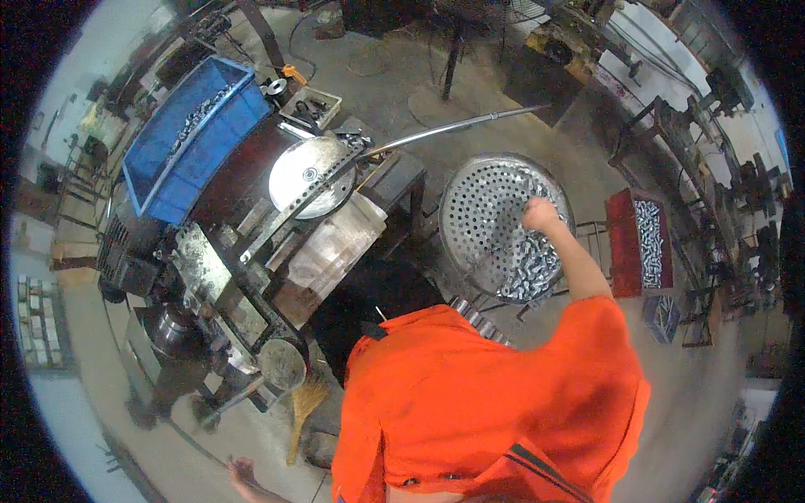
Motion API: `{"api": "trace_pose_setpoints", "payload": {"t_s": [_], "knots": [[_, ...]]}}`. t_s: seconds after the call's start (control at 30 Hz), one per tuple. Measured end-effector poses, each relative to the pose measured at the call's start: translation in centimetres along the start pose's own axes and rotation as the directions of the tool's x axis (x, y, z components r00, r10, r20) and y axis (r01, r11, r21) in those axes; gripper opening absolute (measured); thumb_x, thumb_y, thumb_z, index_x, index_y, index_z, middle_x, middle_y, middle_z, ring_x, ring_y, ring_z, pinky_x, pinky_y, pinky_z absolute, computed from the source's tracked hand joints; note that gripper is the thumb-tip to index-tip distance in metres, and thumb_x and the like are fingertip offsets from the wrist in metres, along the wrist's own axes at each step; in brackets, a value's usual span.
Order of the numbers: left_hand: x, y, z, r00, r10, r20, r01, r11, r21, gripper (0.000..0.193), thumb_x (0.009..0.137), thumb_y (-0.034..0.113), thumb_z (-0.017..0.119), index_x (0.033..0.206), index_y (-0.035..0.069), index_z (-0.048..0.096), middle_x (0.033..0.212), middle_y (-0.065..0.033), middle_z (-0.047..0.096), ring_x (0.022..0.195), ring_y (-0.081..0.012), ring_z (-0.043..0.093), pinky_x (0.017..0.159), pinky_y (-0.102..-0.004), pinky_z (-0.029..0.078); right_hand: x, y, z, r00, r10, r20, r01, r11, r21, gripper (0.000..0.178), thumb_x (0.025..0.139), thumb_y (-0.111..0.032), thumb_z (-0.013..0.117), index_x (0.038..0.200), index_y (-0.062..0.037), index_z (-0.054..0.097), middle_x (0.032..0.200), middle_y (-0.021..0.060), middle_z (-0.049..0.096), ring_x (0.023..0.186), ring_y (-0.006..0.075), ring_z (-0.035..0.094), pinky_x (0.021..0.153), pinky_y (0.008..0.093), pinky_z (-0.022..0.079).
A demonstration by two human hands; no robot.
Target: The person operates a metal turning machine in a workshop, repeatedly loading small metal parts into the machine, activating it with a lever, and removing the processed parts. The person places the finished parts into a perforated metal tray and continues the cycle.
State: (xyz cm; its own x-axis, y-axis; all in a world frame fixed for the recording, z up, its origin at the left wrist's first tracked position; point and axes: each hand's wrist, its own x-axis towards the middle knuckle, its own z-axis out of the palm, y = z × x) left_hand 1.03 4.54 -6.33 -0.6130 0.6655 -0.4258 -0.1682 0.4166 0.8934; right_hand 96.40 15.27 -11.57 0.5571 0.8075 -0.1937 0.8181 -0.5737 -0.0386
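Note:
My right hand (541,214) reaches into a round perforated metal basin (482,205), its fingers curled together over the pile. What they grip, if anything, is hidden. Small shiny metal parts (532,272) lie heaped along the basin's right and near side, while the holes show bare on the left. Far from the basin, at the lower left, my left hand (241,469) hangs low with fingers loosely apart and nothing in them. A straw hand broom (306,407) is the nearest thing to it.
Left of the basin stands a machine with a round metal disc (310,176) and a long bar (457,127) jutting toward the basin. A blue crate (189,138) sits behind it. On the right, a red bin (620,243) holds more metal parts, beside a small dark basket (662,318).

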Motion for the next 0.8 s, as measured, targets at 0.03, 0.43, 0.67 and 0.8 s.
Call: {"api": "trace_pose_setpoints", "payload": {"t_s": [0.03, 0.43, 0.67, 0.8], "knots": [[0.3, 0.1, 0.3, 0.998, -0.044, -0.046, 0.044, 0.999, -0.004, 0.049, 0.072, 0.038, 0.059, 0.109, 0.009, 0.045, 0.069, -0.0038, 0.048, 0.06, -0.0159, 0.045, 0.057, -0.0283, 0.042, 0.8, 0.8, 0.7, 0.998, 0.005, -0.068, 0.001, 0.997, 0.082, 0.017, 0.057, -0.02, 0.058, 0.071, -0.0116, 0.063, 0.078, 0.0135, 0.059, 0.073, 0.0257, 0.057, 0.072, 0.0332, 0.045], [-3.2, 2.1, 3.0, 0.994, 0.003, -0.108, -0.004, 1.0, -0.006, 0.043, 0.073, 0.033, 0.059, 0.107, 0.007, 0.049, 0.069, -0.0073, 0.051, 0.059, -0.0167, 0.048, 0.058, -0.0281, 0.044, -0.2, -1.1, -2.1, 0.995, 0.092, 0.029, -0.093, 0.995, 0.03, 0.026, 0.064, -0.022, 0.049, 0.079, -0.0042, 0.061, 0.09, 0.0152, 0.058, 0.083, 0.0282, 0.056, 0.074, 0.0339, 0.044], [-5.3, 3.5, 5.1, 0.994, 0.04, -0.1, -0.033, 0.997, 0.066, 0.045, 0.073, 0.033, 0.058, 0.106, 0.004, 0.05, 0.073, -0.0085, 0.052, 0.061, -0.0169, 0.049, 0.061, -0.0296, 0.045, 0.4, -1.1, -0.3, 0.996, 0.072, 0.058, -0.07, 0.997, -0.034, 0.033, 0.061, -0.022, 0.052, 0.085, 0.0006, 0.059, 0.094, 0.0198, 0.055, 0.09, 0.0312, 0.053, 0.08, 0.0348, 0.043], [-4.7, 2.3, 3.0, 0.996, 0.039, -0.074, -0.036, 0.998, 0.053, 0.045, 0.074, 0.032, 0.057, 0.108, 0.004, 0.048, 0.077, -0.0087, 0.052, 0.067, -0.0187, 0.049, 0.065, -0.0303, 0.045, -0.4, -2.0, -1.2, 0.999, 0.023, 0.028, -0.022, 0.999, -0.039, 0.033, 0.059, -0.021, 0.051, 0.082, 0.0016, 0.059, 0.097, 0.0228, 0.051, 0.09, 0.0329, 0.052, 0.079, 0.0355, 0.043]]}}
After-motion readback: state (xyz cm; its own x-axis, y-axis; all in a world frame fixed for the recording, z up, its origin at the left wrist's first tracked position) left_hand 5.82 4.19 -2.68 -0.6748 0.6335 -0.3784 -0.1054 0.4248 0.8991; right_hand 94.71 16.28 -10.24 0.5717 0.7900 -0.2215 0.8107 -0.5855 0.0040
